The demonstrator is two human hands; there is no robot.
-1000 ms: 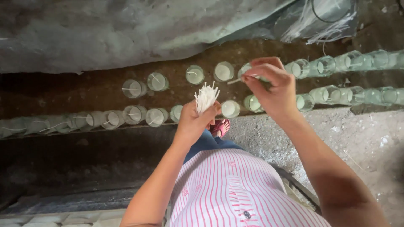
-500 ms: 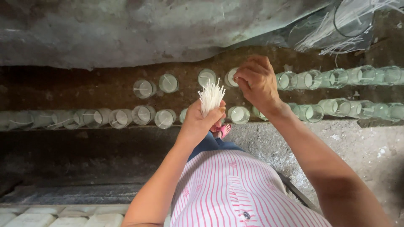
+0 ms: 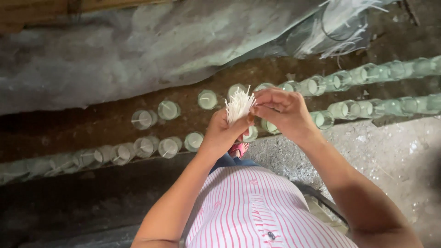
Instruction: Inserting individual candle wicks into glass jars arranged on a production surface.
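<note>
My left hand [image 3: 223, 133] grips a bundle of thin white wicks [image 3: 239, 104] that fans out upward from the fist. My right hand [image 3: 285, 111] is right beside it, with its fingertips pinching at the top of the bundle. Below both hands stand two rows of small glass cups filled with pale wax [image 3: 168, 110]. Several cups in the near row [image 3: 167, 148] have a wick lying in them. Part of the rows is hidden behind my hands.
The rows of glass cups run on along a brown ledge to the right [image 3: 376, 72] and to the left [image 3: 82, 158]. A grey plastic sheet [image 3: 138, 50] hangs behind them. Rough concrete floor [image 3: 390, 151] lies at the right. My striped shirt fills the bottom middle.
My right hand has come back from the cups in the far row to the wick bundle in my left hand. The view has shifted slightly.
</note>
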